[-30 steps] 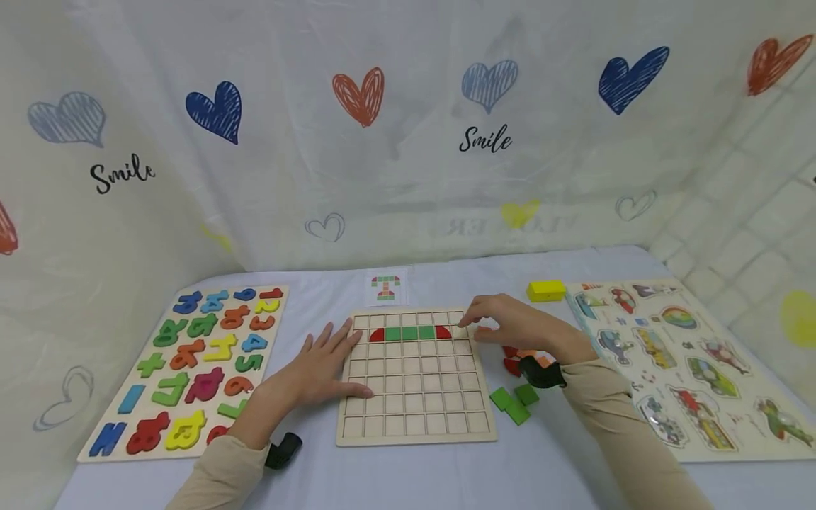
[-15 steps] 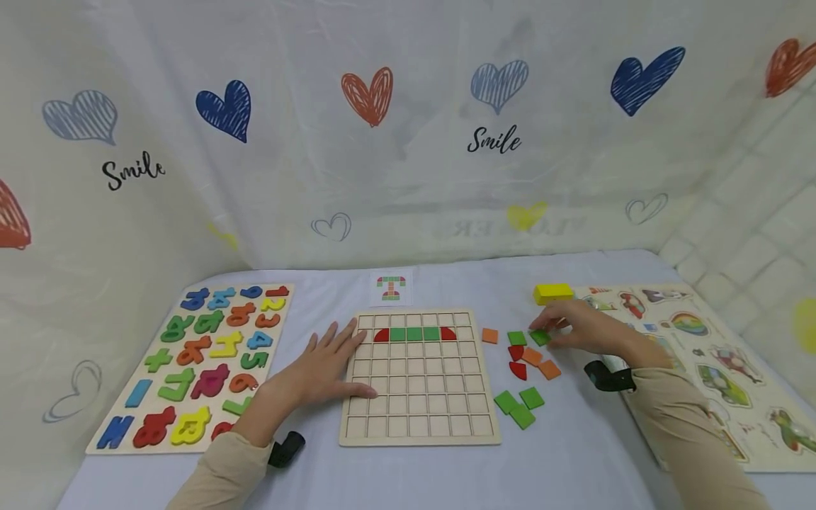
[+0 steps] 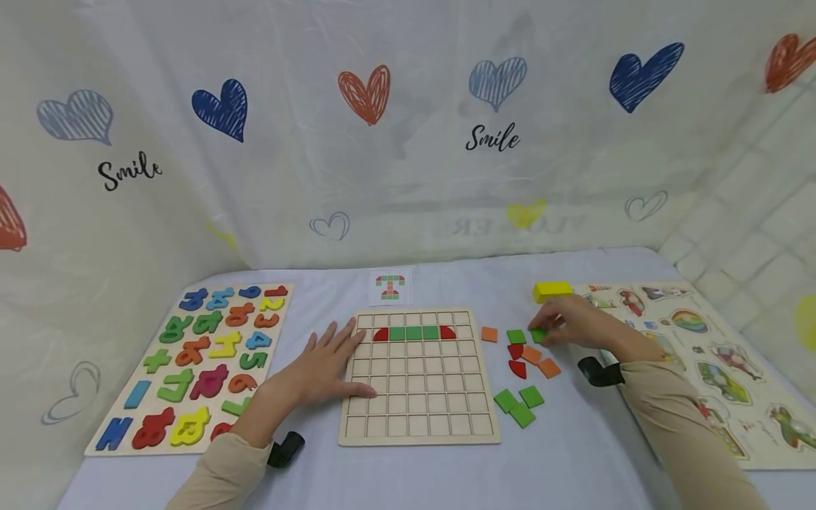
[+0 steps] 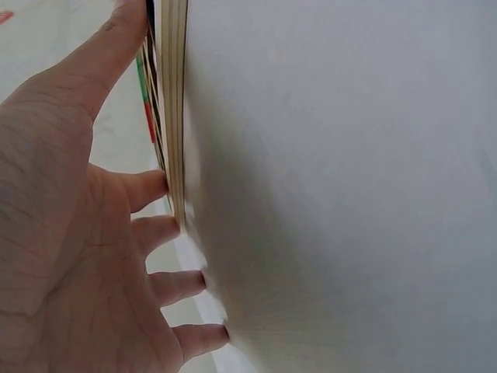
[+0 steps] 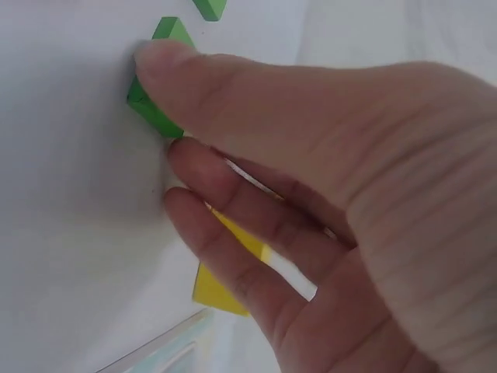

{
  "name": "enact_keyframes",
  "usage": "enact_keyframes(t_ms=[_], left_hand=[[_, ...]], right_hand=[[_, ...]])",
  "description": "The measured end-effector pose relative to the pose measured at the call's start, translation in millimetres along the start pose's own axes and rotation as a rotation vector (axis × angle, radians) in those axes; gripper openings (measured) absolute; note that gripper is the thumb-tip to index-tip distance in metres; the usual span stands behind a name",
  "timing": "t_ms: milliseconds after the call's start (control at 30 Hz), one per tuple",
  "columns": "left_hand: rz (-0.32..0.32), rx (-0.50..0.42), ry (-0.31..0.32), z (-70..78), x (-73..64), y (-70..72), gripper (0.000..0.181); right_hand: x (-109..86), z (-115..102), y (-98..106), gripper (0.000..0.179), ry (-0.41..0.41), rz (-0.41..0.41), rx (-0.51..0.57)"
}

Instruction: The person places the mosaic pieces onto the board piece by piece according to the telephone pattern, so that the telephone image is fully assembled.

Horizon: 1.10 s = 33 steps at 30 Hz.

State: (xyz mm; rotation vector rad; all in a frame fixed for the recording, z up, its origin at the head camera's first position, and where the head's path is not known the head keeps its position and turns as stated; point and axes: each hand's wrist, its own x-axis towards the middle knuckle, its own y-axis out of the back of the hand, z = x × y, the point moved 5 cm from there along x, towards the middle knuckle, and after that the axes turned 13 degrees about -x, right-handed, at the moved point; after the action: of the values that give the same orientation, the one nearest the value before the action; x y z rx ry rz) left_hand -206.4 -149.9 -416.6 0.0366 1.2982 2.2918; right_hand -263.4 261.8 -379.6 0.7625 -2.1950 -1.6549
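My right hand's fingers [image 5: 206, 221] pinch a green tile [image 5: 151, 115]; the thumb hides most of it and the index fingertip, and I cannot tell if it has left the surface [image 3: 440, 478]. My left hand [image 3: 321, 361] lies spread over the left edge of the grid board [image 3: 414, 384], covering some squares. Loose tiles [image 3: 523, 416] lie between board and right hand. Beyond my knuckles stands a yellow block [image 3: 552, 291]. The right side cuts off the picture board [image 3: 758, 453]; my sleeve [image 3: 676, 411] covers part.
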Motion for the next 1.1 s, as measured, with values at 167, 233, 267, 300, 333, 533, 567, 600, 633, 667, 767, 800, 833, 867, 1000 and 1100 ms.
enact_keyframes(t_ms=[167,233,267,300,333,533,567,600,633,667,767,800,833,867,1000,1100], left_hand=[[-0.006,0.002,0.004,0.2,-0.4,-0.2,0.112],[-0.008,-0.002,0.005,0.2,-0.5,-0.3,0.112],[-0.006,-0.005,0.003,0.3,-0.5,-0.2,0.112],[-0.007,-0.005,0.005,0.2,-0.4,-0.2,0.112],[-0.006,-0.008,0.004,-0.1,-0.4,-0.2,0.112],[-0.007,-0.005,0.008,-1.1,0.6,-1.1,0.112],[-0.009,-0.002,0.012,-1.4,1.0,-1.5,0.112],[-0.01,-0.001,0.014,-1.5,0.9,-1.6,0.112],[-0.012,-0.001,0.015,-1.5,0.9,-1.8,0.112],[-0.012,-0.003,0.012,-1.6,1.1,-2.0,0.112],[-0.016,0.0,0.014,-2.2,2.0,-2.7,0.111],[-0.017,0.0,0.013,-2.4,2.2,-2.9,0.111],[-0.017,0.002,0.013,-2.7,2.6,-3.1,0.111],[-0.018,0.003,0.013,-2.8,2.9,-3.3,0.111],[-0.016,0.005,0.016,-3.4,3.3,-3.2,0.112],[-0.016,0.005,0.015,-3.6,3.2,-3.2,0.112]], right_hand=[[3.6,-2.9,-0.1,0.021,-0.095,-0.041,-0.018],[4.5,-4.1,-0.1,0.02,-0.123,-0.055,-0.026],[5.0,-4.6,-0.1,0.02,-0.132,-0.06,-0.028],[5.3,-5.3,-0.1,0.02,-0.138,-0.064,-0.031],[5.7,-5.7,-0.1,0.02,-0.144,-0.068,-0.033],[6.9,-5.3,0.9,0.02,-0.142,-0.063,-0.057],[7.0,-4.9,1.2,0.02,-0.14,-0.06,-0.06],[7.2,-4.7,1.6,0.02,-0.138,-0.059,-0.061],[7.2,-4.7,2.0,0.02,-0.137,-0.06,-0.06],[7.1,-4.3,2.1,0.02,-0.14,-0.063,-0.057],[6.1,-3.7,3.1,0.019,-0.145,-0.07,-0.048],[5.7,-3.7,3.4,0.019,-0.145,-0.072,-0.045],[5.4,-3.7,3.6,0.018,-0.143,-0.074,-0.041],[5.1,-3.6,3.8,0.018,-0.141,-0.074,-0.037],[3.7,-3.7,3.6,0.018,-0.12,-0.061,-0.018],[1.9,-3.5,2.8,0.021,-0.096,-0.037,-0.016]])
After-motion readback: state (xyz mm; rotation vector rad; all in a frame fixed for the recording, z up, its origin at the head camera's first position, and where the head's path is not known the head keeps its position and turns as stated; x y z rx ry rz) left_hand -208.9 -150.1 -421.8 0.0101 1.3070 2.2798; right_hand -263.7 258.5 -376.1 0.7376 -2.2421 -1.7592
